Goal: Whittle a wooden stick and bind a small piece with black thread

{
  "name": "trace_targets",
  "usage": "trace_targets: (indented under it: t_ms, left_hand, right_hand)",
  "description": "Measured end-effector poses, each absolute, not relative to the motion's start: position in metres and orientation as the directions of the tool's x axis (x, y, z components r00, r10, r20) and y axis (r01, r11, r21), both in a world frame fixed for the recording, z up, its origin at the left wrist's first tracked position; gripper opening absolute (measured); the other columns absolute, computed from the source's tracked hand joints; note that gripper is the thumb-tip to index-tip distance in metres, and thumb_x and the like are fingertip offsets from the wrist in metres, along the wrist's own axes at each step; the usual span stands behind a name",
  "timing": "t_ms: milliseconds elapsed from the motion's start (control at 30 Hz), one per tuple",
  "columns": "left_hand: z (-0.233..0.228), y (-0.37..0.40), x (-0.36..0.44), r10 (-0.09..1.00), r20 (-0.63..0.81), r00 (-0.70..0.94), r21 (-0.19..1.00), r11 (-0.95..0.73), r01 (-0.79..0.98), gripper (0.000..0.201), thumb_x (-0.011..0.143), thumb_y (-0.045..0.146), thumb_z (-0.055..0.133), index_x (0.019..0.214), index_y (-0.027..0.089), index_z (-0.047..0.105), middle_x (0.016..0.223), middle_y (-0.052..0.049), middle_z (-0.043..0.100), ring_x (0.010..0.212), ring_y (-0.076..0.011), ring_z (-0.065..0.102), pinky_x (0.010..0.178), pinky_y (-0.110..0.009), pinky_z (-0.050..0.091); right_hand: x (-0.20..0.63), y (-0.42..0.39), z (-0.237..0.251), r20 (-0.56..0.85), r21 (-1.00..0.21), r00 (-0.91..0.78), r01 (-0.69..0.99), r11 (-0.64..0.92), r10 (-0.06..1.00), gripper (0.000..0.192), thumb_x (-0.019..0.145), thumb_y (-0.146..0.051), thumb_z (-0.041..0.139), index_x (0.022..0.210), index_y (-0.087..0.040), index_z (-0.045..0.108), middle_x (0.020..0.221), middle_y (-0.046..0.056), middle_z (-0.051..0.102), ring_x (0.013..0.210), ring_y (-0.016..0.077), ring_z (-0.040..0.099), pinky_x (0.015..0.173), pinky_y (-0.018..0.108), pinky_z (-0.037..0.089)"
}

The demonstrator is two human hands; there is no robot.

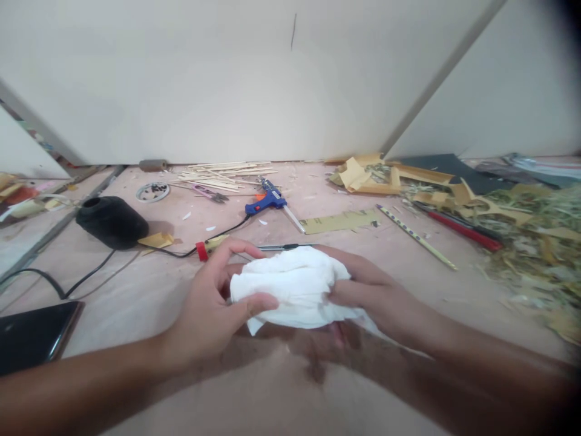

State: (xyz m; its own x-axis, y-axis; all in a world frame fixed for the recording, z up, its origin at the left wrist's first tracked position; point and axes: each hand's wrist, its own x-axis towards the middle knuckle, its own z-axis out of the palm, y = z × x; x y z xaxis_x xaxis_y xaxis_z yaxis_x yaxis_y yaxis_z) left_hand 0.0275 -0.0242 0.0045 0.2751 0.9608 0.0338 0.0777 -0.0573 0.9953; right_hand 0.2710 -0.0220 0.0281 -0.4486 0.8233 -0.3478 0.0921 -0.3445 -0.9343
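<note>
Between my two hands is a bunched white cloth or tissue [290,287], held just above the work surface. My left hand [218,297] grips its left side, thumb across the front and fingers curled over the back. On the opposite side my right hand [367,284] is wrapped round the bundle, its fingertips hidden behind and under the folds. A loose end of the white material hangs below my right palm. Whether anything lies inside the bundle cannot be seen. Just behind it lies a thin metal tool [281,247], partly covered.
A blue glue gun [267,200] lies behind, near thin wooden sticks [222,175] and pink-handled cutters [209,193]. At left are a black thread cone [111,222] and a phone [39,336]. A pencil [417,236], red cutter [467,229] and shavings [540,254] lie right.
</note>
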Motion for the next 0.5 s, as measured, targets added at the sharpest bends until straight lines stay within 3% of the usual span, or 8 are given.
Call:
trace_targets:
  t_ms: [133, 233, 300, 400, 500]
  left_hand:
    - [0.005, -0.025, 0.029, 0.927, 0.025, 0.373, 0.996, -0.054, 0.065, 0.06, 0.07, 0.028, 0.092, 0.12, 0.027, 0.057, 0.098, 0.0, 0.075, 0.073, -0.016, 0.07, 0.06, -0.02, 0.053]
    - [0.005, -0.025, 0.032, 0.921, -0.049, 0.385, 0.998, 0.03, 0.054, 0.041, 0.081, 0.031, 0.083, 0.117, 0.022, 0.065, 0.099, -0.003, 0.075, 0.084, -0.0195, 0.071, 0.067, -0.022, 0.055]
    - [0.004, -0.024, 0.034, 0.927, -0.098, 0.362, 0.995, 0.103, 0.005, 0.028, 0.088, 0.034, 0.076, 0.112, 0.02, 0.069, 0.098, -0.004, 0.076, 0.089, -0.0209, 0.071, 0.072, -0.025, 0.056]
    - [0.002, -0.024, 0.034, 0.906, -0.118, 0.407, 0.986, 0.156, -0.062, 0.024, 0.092, 0.038, 0.071, 0.106, 0.019, 0.074, 0.101, -0.005, 0.077, 0.096, -0.0222, 0.07, 0.083, -0.028, 0.055]
    - [0.002, -0.024, 0.033, 0.849, -0.154, 0.506, 0.983, 0.181, -0.005, 0.026, 0.089, 0.042, 0.074, 0.093, 0.017, 0.076, 0.091, -0.005, 0.077, 0.086, -0.0207, 0.069, 0.076, -0.026, 0.054]
  right_hand:
    - [0.272, -0.021, 0.03, -0.349, -0.936, -0.358, 0.094, -0.339, 0.866, 0.041, 0.086, -0.027, 0.056, 0.126, -0.021, 0.061, 0.075, 0.004, 0.071, 0.049, 0.0197, 0.067, 0.037, 0.022, 0.046]
    - [0.269, -0.022, 0.033, -0.331, -0.943, -0.374, 0.162, -0.29, 0.867, 0.05, 0.088, -0.029, 0.059, 0.137, -0.025, 0.053, 0.081, 0.004, 0.073, 0.052, 0.0218, 0.069, 0.038, 0.024, 0.047]
    - [0.266, -0.024, 0.032, -0.235, -0.96, -0.359, 0.234, -0.157, 0.903, 0.057, 0.085, -0.027, 0.066, 0.14, -0.027, 0.05, 0.096, 0.005, 0.074, 0.063, 0.0214, 0.072, 0.046, 0.026, 0.054]
    - [0.259, -0.025, 0.029, -0.024, -0.943, -0.321, 0.322, 0.086, 0.947, 0.06, 0.079, -0.026, 0.079, 0.133, -0.03, 0.054, 0.122, 0.005, 0.069, 0.088, 0.0205, 0.071, 0.072, 0.028, 0.059]
    - [0.253, -0.024, 0.026, 0.016, -0.906, -0.334, 0.394, 0.155, 0.943, 0.028, 0.091, -0.037, 0.069, 0.117, -0.027, 0.065, 0.112, 0.003, 0.072, 0.09, 0.02, 0.068, 0.074, 0.027, 0.054]
